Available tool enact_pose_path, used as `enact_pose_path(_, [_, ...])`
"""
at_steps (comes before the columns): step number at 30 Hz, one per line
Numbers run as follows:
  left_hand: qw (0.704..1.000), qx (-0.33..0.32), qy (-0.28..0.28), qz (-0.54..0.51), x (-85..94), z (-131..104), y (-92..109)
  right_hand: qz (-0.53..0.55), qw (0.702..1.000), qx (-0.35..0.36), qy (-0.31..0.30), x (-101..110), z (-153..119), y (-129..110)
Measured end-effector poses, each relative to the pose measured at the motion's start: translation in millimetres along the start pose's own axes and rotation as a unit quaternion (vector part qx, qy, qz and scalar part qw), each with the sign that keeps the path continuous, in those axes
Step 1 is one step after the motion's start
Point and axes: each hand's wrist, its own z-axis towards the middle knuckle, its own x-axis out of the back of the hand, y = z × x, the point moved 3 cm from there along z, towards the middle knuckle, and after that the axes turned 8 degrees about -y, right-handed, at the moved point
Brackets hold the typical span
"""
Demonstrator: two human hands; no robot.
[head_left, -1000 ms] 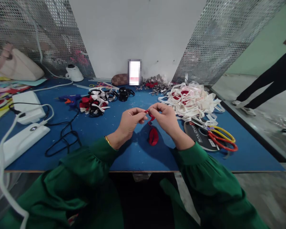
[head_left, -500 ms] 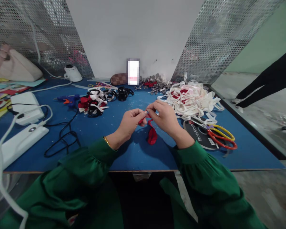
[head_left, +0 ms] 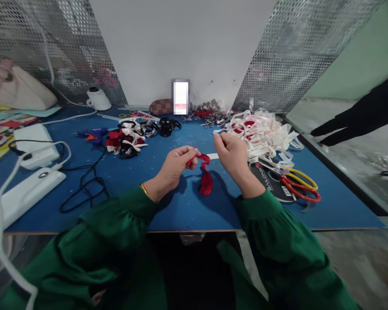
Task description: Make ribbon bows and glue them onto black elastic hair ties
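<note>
My left hand (head_left: pixel 180 162) is closed in a pinch on a red ribbon (head_left: pixel 206 183), which hangs from the fingers in a twist, its wide end low over the blue table (head_left: pixel 177 211). My right hand (head_left: pixel 232 154) is raised to the right, apart from the ribbon, with thumb and fingers pressed together. Whatever it may hold is too small to make out. Between the hands, a white strip (head_left: pixel 212 156) shows on the table.
To the right are a pile of white and pink ribbons (head_left: pixel 261 133), a black spool (head_left: pixel 274 187) and red and yellow-handled scissors (head_left: pixel 299 189). On the left lie red, white and black bows (head_left: pixel 126 140), a blue glue gun (head_left: pixel 95 135) and a power strip (head_left: pixel 32 193). Someone's legs (head_left: pixel 358 107) stand beyond.
My right hand has pulled away from my left, moving right and slightly up, its fingers curled together. The red ribbon stays in my left hand. The person at right has shifted slightly.
</note>
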Motion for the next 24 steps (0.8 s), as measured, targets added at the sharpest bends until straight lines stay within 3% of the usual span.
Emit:
enact_pose_path(2, [1.000, 0.004, -0.013, -0.023, -0.5, 0, 1, 0.145, 0.989, -0.013, -0.025, -6, 2, 5])
enact_pose_path(4, [0.998, 0.009, -0.020, -0.051, -0.9, 0, 3, 0.266, 0.960, -0.028, -0.082, -13, 3, 7])
enact_pose_path(8, [0.995, 0.002, 0.001, -0.098, 1.8, 1, 10, 0.318, 0.909, -0.080, -0.258, -23, -2, 5])
enact_pose_path(10, [0.993, -0.009, 0.039, -0.110, 6.4, 4, 13, 0.331, 0.894, -0.094, -0.287, -22, -4, 2])
enact_pose_path(16, [0.984, -0.035, 0.150, -0.092, 25.6, 11, 14, 0.380, 0.889, -0.128, -0.220, -8, 1, 5])
enact_pose_path(22, [0.988, -0.018, 0.147, -0.031, 29.2, 12, 10, 0.459, 0.864, -0.139, -0.154, 3, 6, 12])
enact_pose_path(24, [0.985, -0.022, 0.173, -0.017, 31.8, 12, 10, 0.473, 0.858, -0.144, -0.136, 7, 8, 15])
